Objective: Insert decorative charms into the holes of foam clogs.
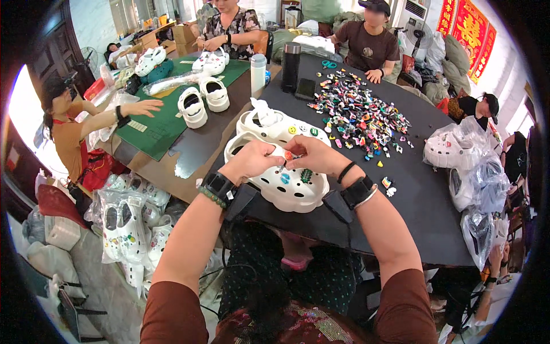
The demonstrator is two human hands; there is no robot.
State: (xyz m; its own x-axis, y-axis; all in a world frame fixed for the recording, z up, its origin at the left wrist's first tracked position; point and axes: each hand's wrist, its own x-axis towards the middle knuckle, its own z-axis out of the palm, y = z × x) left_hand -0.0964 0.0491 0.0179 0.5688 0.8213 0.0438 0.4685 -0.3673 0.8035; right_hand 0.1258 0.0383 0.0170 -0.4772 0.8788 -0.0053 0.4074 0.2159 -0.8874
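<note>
Two white clogs lie side by side on the black table in front of me. Over the nearer clog (286,198), my left hand (251,163) and my right hand (316,157) meet with fingers pinched around a small red shoe charm (289,155). My fingers partly cover it, so how far it sits in a hole is hidden. A blue charm (285,179) and a green leaf-like charm (306,176) sit on the same clog. Beyond my hands, the farther clog (252,121) carries a yellow smiley charm (292,129) and other charms.
A heap of colourful charms (364,114) spreads over the black table (395,212). Behind the clogs stand a black bottle (291,66), a white bottle (258,74) and a phone (305,89). Bagged clogs (452,146) hang at the right edge. Co-workers sit around the tables.
</note>
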